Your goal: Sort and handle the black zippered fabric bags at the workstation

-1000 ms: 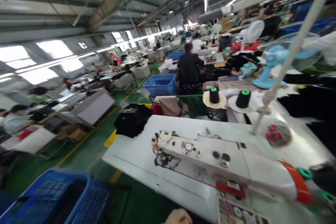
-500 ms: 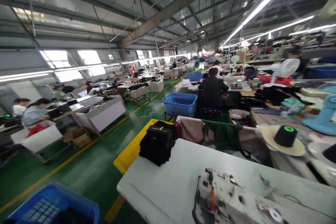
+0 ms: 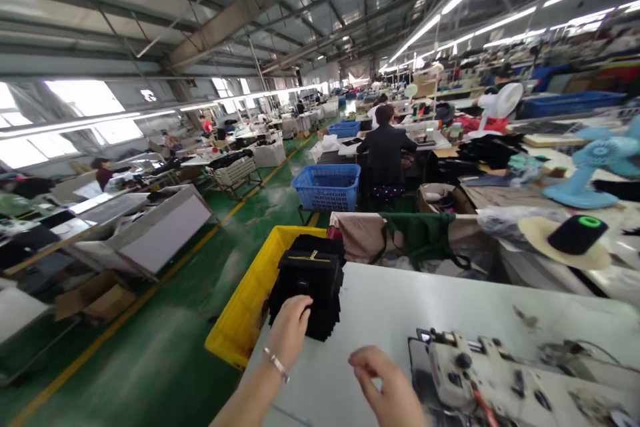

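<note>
A stack of black fabric pieces (image 3: 313, 280), with a tan strip across its top, sits at the far left corner of the white table (image 3: 373, 300). Over the near left part of that stack is my left hand (image 3: 291, 325), a silver bracelet at its wrist; the fingers reach forward, slightly bent, with no piece visibly lifted. My right hand (image 3: 384, 383) hovers above the table between the stack and the sewing machine (image 3: 493, 370). Its fingers curve, a gap shows between thumb and forefinger, and nothing is in it.
A yellow crate (image 3: 245, 290) stands against the table's left side. Beyond the table are draped beige and green cloth (image 3: 417, 237), a blue basket (image 3: 327, 187) and a seated person in black (image 3: 386, 147). A black thread cone (image 3: 577, 235) lies tilted at the right.
Both my hands have come into view, the left one at the black stack. The view has turned right, and the blue basket at the lower left has gone out of frame.
</note>
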A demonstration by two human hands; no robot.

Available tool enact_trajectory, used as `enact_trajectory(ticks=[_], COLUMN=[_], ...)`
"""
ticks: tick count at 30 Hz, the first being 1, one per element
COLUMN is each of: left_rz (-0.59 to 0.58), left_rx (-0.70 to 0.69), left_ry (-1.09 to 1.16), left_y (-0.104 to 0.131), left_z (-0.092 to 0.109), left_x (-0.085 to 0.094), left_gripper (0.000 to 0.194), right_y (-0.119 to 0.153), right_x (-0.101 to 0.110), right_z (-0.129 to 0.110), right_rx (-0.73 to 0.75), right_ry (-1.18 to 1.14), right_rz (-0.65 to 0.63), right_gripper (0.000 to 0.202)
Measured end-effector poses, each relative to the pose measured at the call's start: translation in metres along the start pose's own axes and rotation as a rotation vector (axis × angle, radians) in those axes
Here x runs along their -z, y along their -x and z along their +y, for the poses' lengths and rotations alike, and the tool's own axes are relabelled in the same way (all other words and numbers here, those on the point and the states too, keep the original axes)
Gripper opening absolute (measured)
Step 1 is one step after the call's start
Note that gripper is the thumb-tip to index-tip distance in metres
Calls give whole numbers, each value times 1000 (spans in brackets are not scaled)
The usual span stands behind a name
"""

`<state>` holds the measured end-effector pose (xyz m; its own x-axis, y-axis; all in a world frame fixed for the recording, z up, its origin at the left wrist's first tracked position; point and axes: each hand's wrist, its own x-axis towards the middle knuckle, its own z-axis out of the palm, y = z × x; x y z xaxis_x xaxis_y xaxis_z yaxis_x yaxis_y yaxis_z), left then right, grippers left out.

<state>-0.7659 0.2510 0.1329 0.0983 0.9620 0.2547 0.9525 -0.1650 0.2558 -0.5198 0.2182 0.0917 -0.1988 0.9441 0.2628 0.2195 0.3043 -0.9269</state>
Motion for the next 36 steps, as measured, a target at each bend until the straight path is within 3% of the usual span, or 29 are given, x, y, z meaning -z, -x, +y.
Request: enact_trajectory(ticks=[3,7,11,14,19,23,26,28,31,32,36], left_rz=[-70,-254,-478,-629,-775,-810,-831,-871,-940,-952,-874], left_rx=[-107,-304,-486,-592,-712,-754,-809,-829,-898,-928,-965], left_ry=[-34,-88,-127,-126,-11,107,166,169,74,41,70], left_y=[-67,-137,-189,-218,-245,-258,-267,-273,-282,-283,-284], left_z=[4,3,1,-3,-15,-30,-42,-46,-48,-48,-51], left_x=[1,-6,-18,-25,-22,-18,-22,-27,-33,-34,-33], left_gripper=[31,36,67,70,54,25,21,25,63,67,30], right_y=[-36,-68,-90,-104,-126,-144,-161,-169,-176,-177,-172], right_x=[-9,-15,-22,-28,-50,-82,-105,-117,-127,-129,-136], right_z=[13,32,46,50,53,50,49,48,48,48,55], right_rx=[-230,-342,-392,-424,-486,-510,-490,-484,-459,-436,-385], right_ry=[-228,-296,-348,-375,-411,-417,-375,-342,-324,-331,-345], right_rz=[-51,-36,-23,36,183,364,491,528,540,533,513], right_gripper=[30,34,28,26,26,30,36,37,35,33,30])
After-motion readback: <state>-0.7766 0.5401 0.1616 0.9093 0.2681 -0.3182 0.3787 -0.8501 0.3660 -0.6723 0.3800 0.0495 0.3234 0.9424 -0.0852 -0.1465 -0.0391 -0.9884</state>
